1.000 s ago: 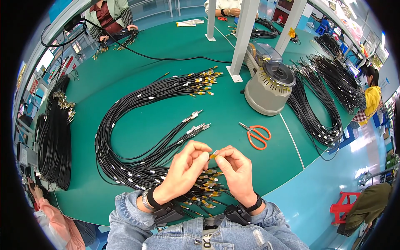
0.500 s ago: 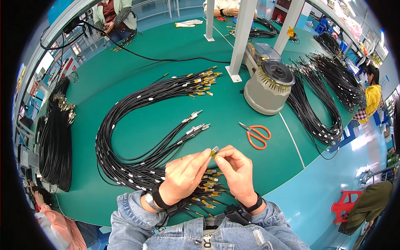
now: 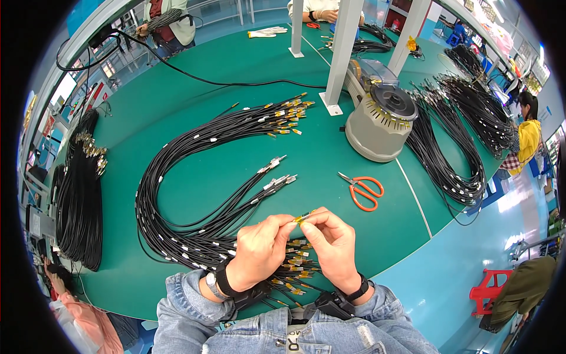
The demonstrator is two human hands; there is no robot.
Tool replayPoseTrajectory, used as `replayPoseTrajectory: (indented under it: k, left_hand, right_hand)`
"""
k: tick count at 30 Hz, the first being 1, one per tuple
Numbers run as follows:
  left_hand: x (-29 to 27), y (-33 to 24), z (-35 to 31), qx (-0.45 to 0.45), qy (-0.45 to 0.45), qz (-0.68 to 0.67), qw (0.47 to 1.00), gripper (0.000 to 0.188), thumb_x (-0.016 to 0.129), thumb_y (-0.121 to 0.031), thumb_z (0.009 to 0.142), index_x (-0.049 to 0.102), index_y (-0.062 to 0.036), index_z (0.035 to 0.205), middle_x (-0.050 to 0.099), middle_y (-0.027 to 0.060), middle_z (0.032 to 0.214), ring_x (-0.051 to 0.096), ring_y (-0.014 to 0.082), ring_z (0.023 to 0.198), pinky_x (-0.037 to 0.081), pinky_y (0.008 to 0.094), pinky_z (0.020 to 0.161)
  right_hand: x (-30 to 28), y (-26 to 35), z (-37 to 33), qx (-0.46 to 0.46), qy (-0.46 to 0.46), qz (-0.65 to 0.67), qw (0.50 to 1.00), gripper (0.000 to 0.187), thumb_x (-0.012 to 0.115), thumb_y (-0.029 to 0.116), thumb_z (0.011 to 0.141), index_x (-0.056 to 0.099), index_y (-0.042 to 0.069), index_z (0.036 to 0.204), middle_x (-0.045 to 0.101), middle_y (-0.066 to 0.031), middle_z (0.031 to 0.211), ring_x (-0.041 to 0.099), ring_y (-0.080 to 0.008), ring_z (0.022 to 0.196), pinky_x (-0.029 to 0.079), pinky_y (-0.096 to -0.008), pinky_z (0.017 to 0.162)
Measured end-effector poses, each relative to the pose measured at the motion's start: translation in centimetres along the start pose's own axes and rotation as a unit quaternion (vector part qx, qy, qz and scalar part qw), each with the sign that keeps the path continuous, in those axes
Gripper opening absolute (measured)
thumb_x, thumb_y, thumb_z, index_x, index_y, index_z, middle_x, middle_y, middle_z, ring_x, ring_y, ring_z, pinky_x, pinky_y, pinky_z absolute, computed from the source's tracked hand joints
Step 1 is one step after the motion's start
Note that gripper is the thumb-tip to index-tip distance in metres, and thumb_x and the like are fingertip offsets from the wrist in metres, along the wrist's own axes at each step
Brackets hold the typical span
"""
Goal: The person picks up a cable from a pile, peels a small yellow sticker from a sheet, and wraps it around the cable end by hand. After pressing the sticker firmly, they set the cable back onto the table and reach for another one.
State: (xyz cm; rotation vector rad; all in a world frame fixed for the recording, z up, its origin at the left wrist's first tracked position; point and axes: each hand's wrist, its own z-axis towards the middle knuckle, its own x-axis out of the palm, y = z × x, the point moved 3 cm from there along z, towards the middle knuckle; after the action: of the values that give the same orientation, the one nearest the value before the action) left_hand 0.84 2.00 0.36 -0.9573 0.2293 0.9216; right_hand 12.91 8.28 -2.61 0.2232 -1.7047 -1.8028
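Between my fingertips is the end of a black cable (image 3: 302,218), wrapped with a bit of yellow tape. My left hand (image 3: 259,246) pinches it from the left, and my right hand (image 3: 331,239) pinches its other side. Under my wrists lie the many yellow-taped ends (image 3: 300,268) of a large bundle of black cables (image 3: 152,194), which curves in a C on the green table. White tags dot the bundle. A few cables with bare metal ends (image 3: 280,182) lie just beyond my left hand. Orange-handled scissors (image 3: 365,192) rest beyond my right hand.
A round beige feeder machine (image 3: 377,131) stands by grey metal posts (image 3: 340,59). More black cable bundles lie at the left (image 3: 76,206) and right (image 3: 454,171). White gloves (image 3: 267,32) lie at the far edge. Co-workers stand across the table, and a red stool (image 3: 489,290) is at the right.
The piece in my fingertips has tilted flatter, and both hands have shifted slightly. Across the table, a person has lifted a bundle of cables.
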Motion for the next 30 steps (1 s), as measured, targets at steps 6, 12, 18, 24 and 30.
replayPoseTrajectory:
  k: [6, 12, 18, 24, 30]
  left_hand:
    - [0.0, 0.2, 0.0, -0.061, 0.025, -0.048, 0.997, 0.004, 0.06, -0.004, 0.085, 0.058, -0.0012, 0.082, 0.057, 0.0043, 0.056, 0.055, 0.0118, 0.046, 0.04, 0.0236, 0.041]
    - [-0.2, 0.4, 0.3, -0.131, 0.071, -0.147, 0.978, 0.01, 0.055, -0.006, 0.089, 0.057, -0.0005, 0.081, 0.054, 0.0007, 0.054, 0.048, 0.0065, 0.042, 0.036, 0.0212, 0.039]
    - [-0.5, 0.8, 0.6, -0.222, 0.138, -0.226, 0.938, 0.011, 0.054, -0.007, 0.089, 0.059, 0.0005, 0.083, 0.055, 0.0035, 0.055, 0.051, 0.0088, 0.045, 0.038, 0.0235, 0.041]
    - [-1.2, 0.7, 1.1, -0.237, 0.191, -0.281, 0.91, 0.02, 0.049, -0.014, 0.094, 0.057, -0.0005, 0.082, 0.05, -0.0015, 0.053, 0.041, 0.0033, 0.04, 0.031, 0.0198, 0.037]
    - [-1.6, 1.7, 1.2, -0.295, 0.274, -0.4, 0.823, 0.024, 0.047, -0.019, 0.096, 0.057, -0.0006, 0.083, 0.05, -0.0021, 0.054, 0.039, 0.0031, 0.041, 0.029, 0.0193, 0.037]
  right_hand:
    - [0.1, -0.1, -0.1, -0.005, -0.01, -0.01, 1.0, 0.004, 0.058, 0.0, 0.086, 0.058, -0.002, 0.089, 0.056, -0.0024, 0.088, 0.05, -0.0066, 0.076, 0.04, -0.019, 0.064]
    - [0.2, -0.2, 0.0, -0.021, -0.016, -0.011, 1.0, 0.004, 0.059, 0.001, 0.086, 0.059, -0.002, 0.088, 0.056, -0.0026, 0.087, 0.05, -0.0068, 0.075, 0.04, -0.0193, 0.064]
    - [0.2, -0.1, 0.1, -0.026, -0.018, -0.017, 0.999, 0.004, 0.059, 0.0, 0.086, 0.059, -0.002, 0.088, 0.056, -0.0038, 0.086, 0.051, -0.0077, 0.076, 0.04, -0.0198, 0.064]
    - [0.2, 0.0, 0.3, -0.091, 0.0, -0.059, 0.994, 0.006, 0.061, 0.0, 0.084, 0.059, -0.003, 0.088, 0.057, -0.0066, 0.086, 0.053, -0.0111, 0.077, 0.042, -0.0219, 0.066]
    - [0.4, 0.4, 0.1, -0.12, 0.005, -0.114, 0.986, 0.009, 0.064, 0.001, 0.082, 0.059, -0.003, 0.088, 0.057, -0.0077, 0.087, 0.053, -0.0132, 0.079, 0.043, -0.0238, 0.069]
